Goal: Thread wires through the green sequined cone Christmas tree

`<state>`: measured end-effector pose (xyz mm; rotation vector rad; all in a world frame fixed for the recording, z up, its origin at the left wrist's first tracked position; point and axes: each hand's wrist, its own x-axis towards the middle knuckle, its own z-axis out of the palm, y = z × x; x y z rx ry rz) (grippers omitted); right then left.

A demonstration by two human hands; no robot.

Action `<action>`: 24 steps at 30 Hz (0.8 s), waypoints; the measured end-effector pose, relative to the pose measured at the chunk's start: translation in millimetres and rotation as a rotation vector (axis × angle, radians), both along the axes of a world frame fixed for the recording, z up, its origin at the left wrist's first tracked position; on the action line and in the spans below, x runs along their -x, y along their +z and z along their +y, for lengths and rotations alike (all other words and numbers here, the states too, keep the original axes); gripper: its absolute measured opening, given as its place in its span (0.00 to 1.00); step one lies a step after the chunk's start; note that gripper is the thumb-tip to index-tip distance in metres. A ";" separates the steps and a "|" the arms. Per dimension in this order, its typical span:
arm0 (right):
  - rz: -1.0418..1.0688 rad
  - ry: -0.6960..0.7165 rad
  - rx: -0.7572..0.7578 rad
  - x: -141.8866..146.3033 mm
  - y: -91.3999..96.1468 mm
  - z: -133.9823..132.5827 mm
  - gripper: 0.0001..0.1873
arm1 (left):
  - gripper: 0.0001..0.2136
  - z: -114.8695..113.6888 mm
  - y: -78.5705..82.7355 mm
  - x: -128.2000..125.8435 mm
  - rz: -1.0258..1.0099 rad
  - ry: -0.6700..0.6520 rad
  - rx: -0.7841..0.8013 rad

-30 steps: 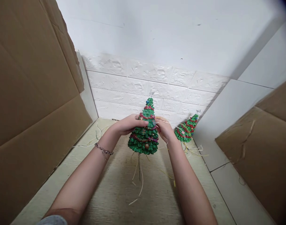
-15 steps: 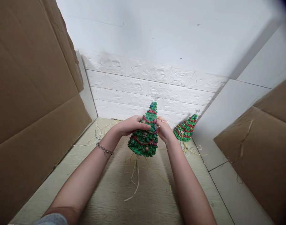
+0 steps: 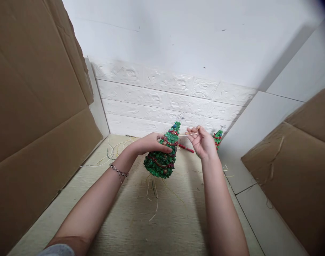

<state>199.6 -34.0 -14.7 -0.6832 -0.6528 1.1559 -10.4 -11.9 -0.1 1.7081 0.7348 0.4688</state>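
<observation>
My left hand (image 3: 154,143) is wrapped round the middle of a small decorated Christmas tree (image 3: 161,163), its thumb across the front. The green glittery tree has red garlands and a clear star on top, and it tilts to the right. Thin white, yellow and dark wires (image 3: 155,192) trail below its base. On the right, my right hand (image 3: 201,142) pinches a thin white wire (image 3: 187,134) that runs taut from the tree's upper part. Behind the right wrist a second Christmas tree (image 3: 218,138) is partly hidden.
A red pen-like tool (image 3: 186,148) lies on the table (image 3: 130,220) between the hands. Loose wires (image 3: 111,151) are spread at the back left. Cardboard stands left (image 3: 45,89) and right (image 3: 298,160), with a white brick-pattern wall (image 3: 152,96) behind.
My right hand has left the tree and moved right, drawing the white wire out. The red tool has come into sight, while the second tree is now mostly covered. My left hand keeps its hold.
</observation>
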 end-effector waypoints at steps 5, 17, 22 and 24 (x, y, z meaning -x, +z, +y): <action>0.088 -0.226 -0.075 -18.2 8.8 -5.5 0.10 | 0.19 1.3 -0.7 1.4 0.062 0.022 -0.066; -0.480 -0.283 -0.104 -8.8 34.7 -40.3 0.11 | 0.21 11.2 3.7 16.5 0.025 0.250 -0.225; -1.040 -0.254 -0.181 29.5 28.4 -40.3 0.07 | 0.22 10.0 4.9 13.0 0.102 0.271 -0.385; -1.173 -0.271 -0.214 37.0 23.9 -38.4 0.06 | 0.22 10.0 4.5 12.0 0.127 0.276 -0.417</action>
